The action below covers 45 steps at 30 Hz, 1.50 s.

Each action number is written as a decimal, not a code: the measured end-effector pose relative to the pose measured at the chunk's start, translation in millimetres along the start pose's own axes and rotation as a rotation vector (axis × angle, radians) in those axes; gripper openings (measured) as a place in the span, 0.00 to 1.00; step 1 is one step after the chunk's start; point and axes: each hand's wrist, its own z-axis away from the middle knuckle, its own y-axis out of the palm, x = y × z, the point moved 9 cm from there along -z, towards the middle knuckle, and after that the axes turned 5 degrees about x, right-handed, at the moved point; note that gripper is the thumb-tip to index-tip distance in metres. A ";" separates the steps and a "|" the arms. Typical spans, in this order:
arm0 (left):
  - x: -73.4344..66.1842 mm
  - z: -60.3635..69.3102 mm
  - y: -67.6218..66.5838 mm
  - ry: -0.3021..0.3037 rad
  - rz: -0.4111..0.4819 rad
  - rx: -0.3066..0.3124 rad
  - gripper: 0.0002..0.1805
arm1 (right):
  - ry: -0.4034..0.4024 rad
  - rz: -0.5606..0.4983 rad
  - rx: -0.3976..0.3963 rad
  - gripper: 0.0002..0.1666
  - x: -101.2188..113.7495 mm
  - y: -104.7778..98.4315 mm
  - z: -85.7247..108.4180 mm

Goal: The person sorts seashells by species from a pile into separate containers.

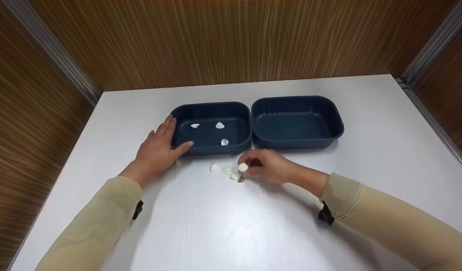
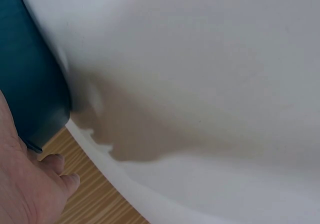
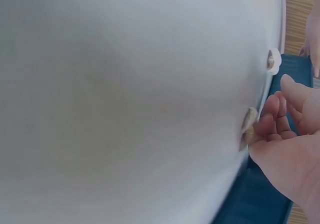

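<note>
Right fingers [image 1: 249, 153] pinching pale shell [image 1: 243, 167] at tips, left fingers [image 1: 169, 129] spread against blue tray [image 1: 212, 150]

Left fingers [image 1: 168, 127] extended, right fingers [image 1: 251, 154] curled

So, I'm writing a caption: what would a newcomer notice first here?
Probably the dark blue left box and right box, side by side on the table, three pale shells in the left one. Then the right hand in front, holding a shell near a few loose shells; the left hand rests against the left box.
</note>
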 end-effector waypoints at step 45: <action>-1.8 -1.3 2.8 -0.021 -0.007 0.013 0.61 | -0.081 -0.117 -0.198 0.18 45.8 -51.1 -108.5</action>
